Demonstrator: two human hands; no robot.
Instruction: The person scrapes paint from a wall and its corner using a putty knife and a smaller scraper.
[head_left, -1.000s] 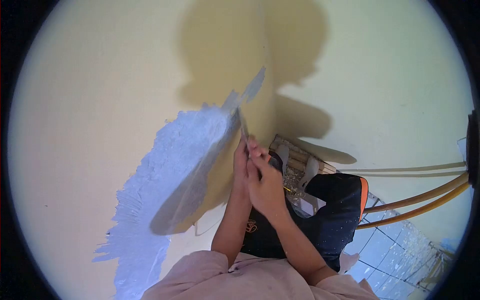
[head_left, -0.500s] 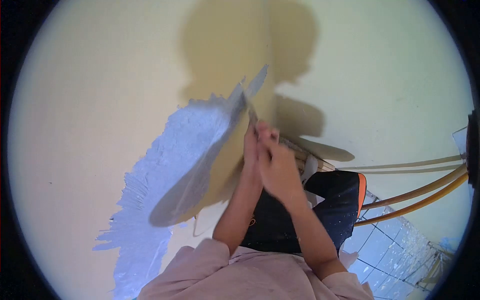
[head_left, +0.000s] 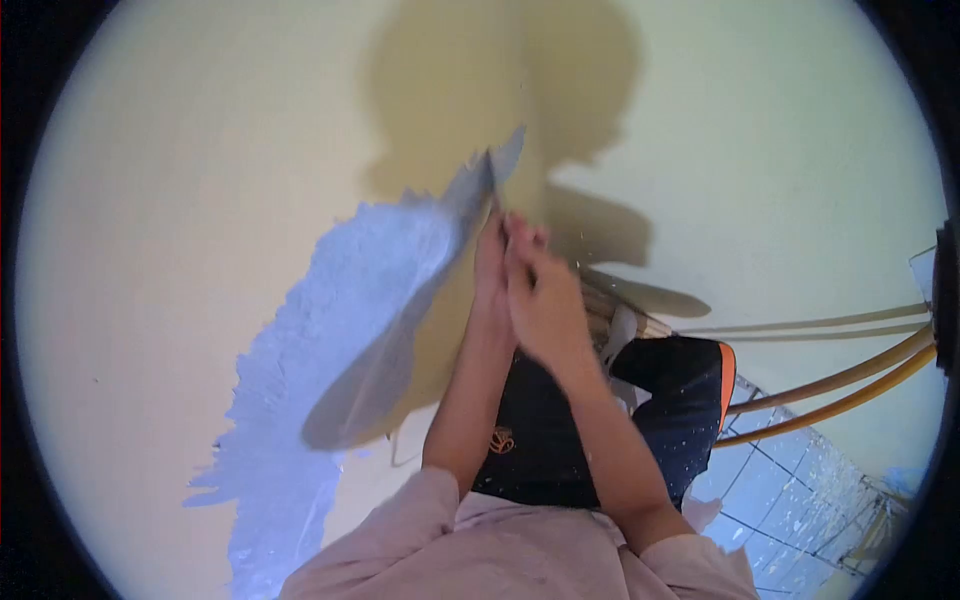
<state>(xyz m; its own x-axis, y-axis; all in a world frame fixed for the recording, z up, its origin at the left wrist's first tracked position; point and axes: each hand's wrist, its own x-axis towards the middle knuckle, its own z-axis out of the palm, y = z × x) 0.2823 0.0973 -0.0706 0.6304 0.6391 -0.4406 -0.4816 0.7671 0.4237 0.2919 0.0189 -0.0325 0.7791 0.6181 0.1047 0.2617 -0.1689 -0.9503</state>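
Observation:
A scraper (head_left: 492, 176) with a thin dark blade reaches up from my two hands to the wall, its tip against the upper edge of a stripped grey patch (head_left: 350, 280). My left hand (head_left: 489, 262) is closed on the scraper's lower part. Pressed against it from the right, my right hand (head_left: 545, 305) is also closed round the handle, most of which the fingers hide. Cream paint (head_left: 200, 220) with a ragged border surrounds the grey patch. Small flecks hang in the air beside my right hand.
The wall corner (head_left: 535, 200) runs just right of the blade, under broad shadows. Below my hands are wooden slats (head_left: 600, 312) and my dark-clad legs (head_left: 545, 440). Orange-brown hoses (head_left: 830, 385) cross at right, above a flake-spattered tiled floor (head_left: 775, 490).
Both hands and the scraper have moved slightly up and left along the wall. The blade tip sits higher, near the top of the grey patch. Loose flecks now show.

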